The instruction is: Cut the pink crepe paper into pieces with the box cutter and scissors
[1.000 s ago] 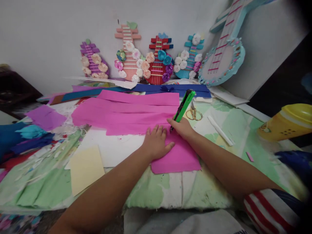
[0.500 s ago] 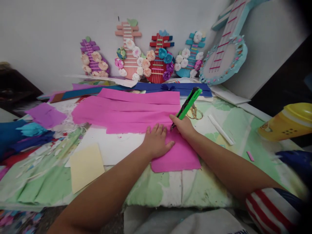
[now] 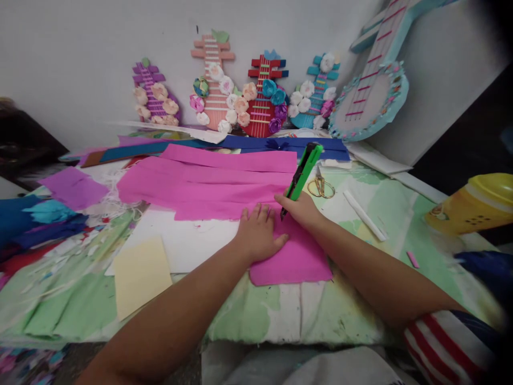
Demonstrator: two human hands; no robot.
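My left hand (image 3: 258,235) lies flat with fingers spread on a pink sheet of crepe paper (image 3: 296,262), near the table's front edge. Just right of it, my right hand (image 3: 300,208) grips a green and black utility knife (image 3: 303,171). The knife leans up and to the right, its tip low over the pink sheet close to my left fingers; whether it touches cannot be made out. Several long pink strips (image 3: 216,176) lie beyond my hands, stretching to the left. Under them is a white board (image 3: 192,240), partly covered.
Gold-handled scissors (image 3: 320,187) and a white stick (image 3: 364,215) lie to the right, near a yellow cup (image 3: 476,203). A cream sheet (image 3: 142,278) is at front left, beside coloured scraps (image 3: 52,214). Several flower-decorated model instruments (image 3: 262,107) lean against the wall.
The utility knife stands more upright, its top shifted left, and its tip is slightly lower on the sheet. My left hand stays in place.
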